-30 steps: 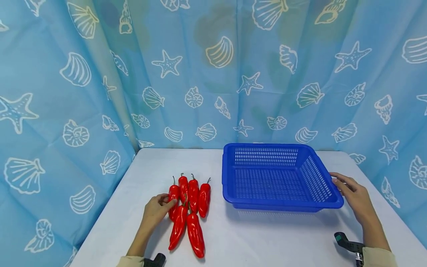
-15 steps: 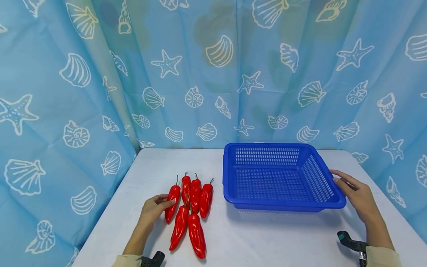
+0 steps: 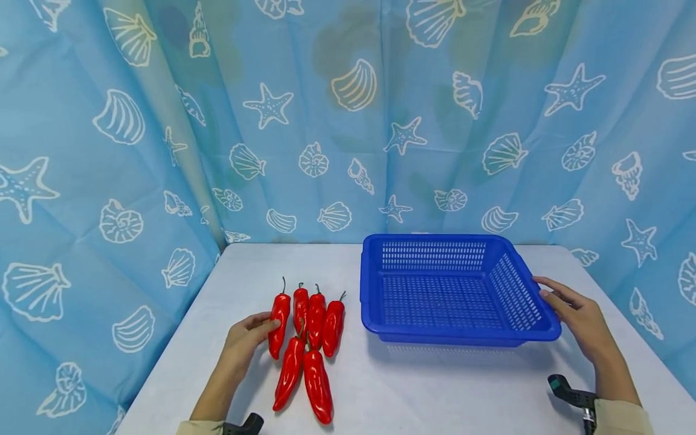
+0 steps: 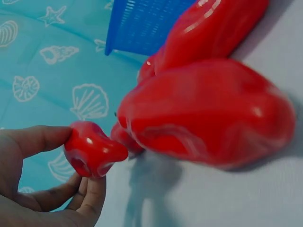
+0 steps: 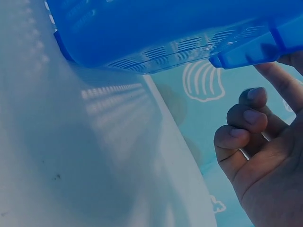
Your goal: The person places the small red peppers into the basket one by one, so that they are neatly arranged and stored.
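My left hand (image 3: 244, 339) pinches a glossy red chili pepper (image 3: 280, 309), its stem pointing away from me. In the left wrist view the pepper (image 4: 87, 147) sits between thumb and fingertips, held above the white table with its tip toward the camera. Several more red peppers (image 3: 318, 386) lie close by on its right. My right hand (image 3: 583, 319) holds the right rim of a blue plastic basket (image 3: 462, 334), which has nothing in it. In the right wrist view a finger reaches under the rim, while the other fingers (image 5: 248, 118) curl below it.
The white table (image 3: 435, 393) reaches back to a blue curtain (image 3: 326, 181) with a white seashell print, which also runs along both sides. Dark wrist-mounted devices (image 3: 568, 393) sit by both sleeves.
My left hand has drawn the leftmost pepper left, away from the others, and raised it from the table. The right hand stays at the basket's rim.
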`<state>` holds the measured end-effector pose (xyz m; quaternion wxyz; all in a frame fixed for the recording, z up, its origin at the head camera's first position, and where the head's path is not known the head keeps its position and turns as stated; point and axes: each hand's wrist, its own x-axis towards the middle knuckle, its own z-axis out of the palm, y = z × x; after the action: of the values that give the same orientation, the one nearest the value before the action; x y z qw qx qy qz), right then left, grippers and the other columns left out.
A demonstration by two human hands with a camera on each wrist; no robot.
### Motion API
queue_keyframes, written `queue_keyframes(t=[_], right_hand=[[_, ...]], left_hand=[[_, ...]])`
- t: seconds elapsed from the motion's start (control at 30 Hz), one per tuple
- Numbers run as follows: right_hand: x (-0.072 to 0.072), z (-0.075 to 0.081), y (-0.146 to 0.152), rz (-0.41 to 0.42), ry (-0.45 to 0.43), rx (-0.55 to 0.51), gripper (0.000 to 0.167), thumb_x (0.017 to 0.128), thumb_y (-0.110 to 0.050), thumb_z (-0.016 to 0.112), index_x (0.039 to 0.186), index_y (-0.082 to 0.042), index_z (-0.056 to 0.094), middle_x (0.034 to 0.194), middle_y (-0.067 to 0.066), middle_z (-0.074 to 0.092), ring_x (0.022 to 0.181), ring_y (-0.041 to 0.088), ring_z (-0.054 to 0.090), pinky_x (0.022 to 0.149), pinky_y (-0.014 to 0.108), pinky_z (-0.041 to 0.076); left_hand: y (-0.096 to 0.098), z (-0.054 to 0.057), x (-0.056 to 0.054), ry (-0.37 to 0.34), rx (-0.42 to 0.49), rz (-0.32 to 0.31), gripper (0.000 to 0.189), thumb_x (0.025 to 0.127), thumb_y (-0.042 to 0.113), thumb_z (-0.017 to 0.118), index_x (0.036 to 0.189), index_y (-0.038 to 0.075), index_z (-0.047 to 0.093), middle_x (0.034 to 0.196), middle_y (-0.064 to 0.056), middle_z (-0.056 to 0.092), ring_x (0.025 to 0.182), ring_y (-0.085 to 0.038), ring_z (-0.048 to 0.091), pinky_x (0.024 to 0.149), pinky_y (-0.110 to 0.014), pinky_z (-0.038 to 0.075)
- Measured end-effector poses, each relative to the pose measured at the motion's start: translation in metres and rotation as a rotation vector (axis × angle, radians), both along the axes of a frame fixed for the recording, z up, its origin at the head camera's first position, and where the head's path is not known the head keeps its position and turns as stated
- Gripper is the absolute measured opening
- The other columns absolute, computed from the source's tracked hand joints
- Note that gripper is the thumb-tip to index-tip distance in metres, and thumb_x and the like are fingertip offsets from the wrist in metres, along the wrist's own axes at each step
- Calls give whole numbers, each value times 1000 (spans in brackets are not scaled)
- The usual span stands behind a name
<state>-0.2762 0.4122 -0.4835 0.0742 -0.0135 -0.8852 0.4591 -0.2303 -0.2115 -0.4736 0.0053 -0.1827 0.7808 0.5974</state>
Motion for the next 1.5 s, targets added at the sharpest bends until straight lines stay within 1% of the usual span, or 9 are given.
queue_keyframes(t=[0.13,0.27,0.37,0.5,0.8,0.9,1.03,1.33,1.5], right_hand=[[-1,0,4,7,-3,11,55,102,-50,50,151,-25,47,132,-1,58,100,-6,51,85,37,51],[-1,2,7,61,-35,10,56,104,-50,46,154,-27,42,151,18,44,123,23,56,88,29,55],[-1,2,9,97,-37,4,56,105,-49,44,155,-26,38,155,28,33,126,29,54,86,23,54],[-3,2,10,98,-14,1,55,104,-48,46,154,-25,41,152,31,36,106,-7,51,78,12,52],[-4,6,11,75,-32,-4,57,103,-50,47,154,-26,41,151,30,38,102,-10,50,80,19,54],[-4,6,9,75,-58,-36,59,103,-52,46,156,-28,38,154,30,33,119,18,56,95,44,53],[-4,5,5,76,-80,-97,60,103,-54,44,157,-30,34,157,29,26,133,53,38,99,70,38],[-5,3,-1,59,-76,-70,60,102,-56,44,156,-30,36,156,27,31,128,43,49,98,55,48],[-5,2,-1,76,-84,-112,61,102,-56,43,157,-30,35,158,27,28,132,48,43,101,63,42]], left_hand=[[5,4,-1,12,73,-15,62,86,31,76,135,-1,54,134,-21,56,120,-33,55,104,-50,46],[11,7,-2,31,118,-42,62,86,32,77,134,-1,55,135,-21,56,120,-33,55,106,-49,44],[16,12,-3,45,137,-65,64,86,33,77,135,-1,54,135,-20,56,120,-32,55,107,-49,43],[21,23,-4,58,187,-90,65,87,33,77,136,-1,52,136,-18,55,120,-29,57,106,-47,44],[39,42,-10,67,253,-116,68,86,35,79,137,1,51,134,-18,57,113,-25,64,103,-45,46],[44,48,-11,68,257,-127,67,86,33,79,138,2,51,134,-18,57,114,-25,64,102,-44,47],[51,56,-12,78,256,-155,65,88,32,77,139,1,50,135,-18,55,116,-27,61,103,-44,46],[65,60,-18,89,277,-201,60,90,27,75,138,1,51,133,-17,54,115,-28,59,105,-45,45],[72,60,-23,98,282,-211,59,90,25,75,137,0,51,132,-18,54,114,-28,59,106,-48,44]])
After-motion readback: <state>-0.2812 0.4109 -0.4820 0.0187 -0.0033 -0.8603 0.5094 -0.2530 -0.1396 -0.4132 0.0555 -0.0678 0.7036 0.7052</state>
